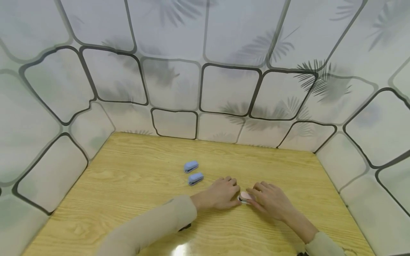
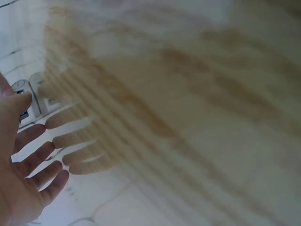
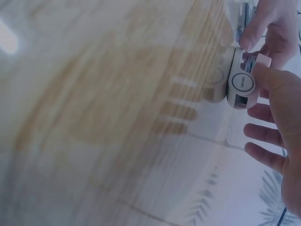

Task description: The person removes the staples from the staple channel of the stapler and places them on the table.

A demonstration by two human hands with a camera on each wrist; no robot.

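A small pink and white mini stapler (image 1: 245, 196) lies on the wooden table between the two hands. My right hand (image 1: 270, 200) pinches it near one end, thumb on one side and forefinger on the other; in the right wrist view its other fingers (image 3: 264, 134) stretch out loosely. At the stapler's opposite end is my left hand (image 1: 222, 193), thumb close against it; whether they touch is hard to tell. Seen from the left wrist, those fingers (image 2: 40, 157) are extended and hold nothing. The stapler's (image 3: 242, 82) white side with a round emblem faces the right wrist camera.
Two blue mini staplers, a farther one (image 1: 191, 166) and a nearer one (image 1: 195, 178), lie side by side beyond my left forearm. Patterned fabric walls (image 1: 173, 85) enclose the wooden table (image 1: 128, 170) at the back and both sides.
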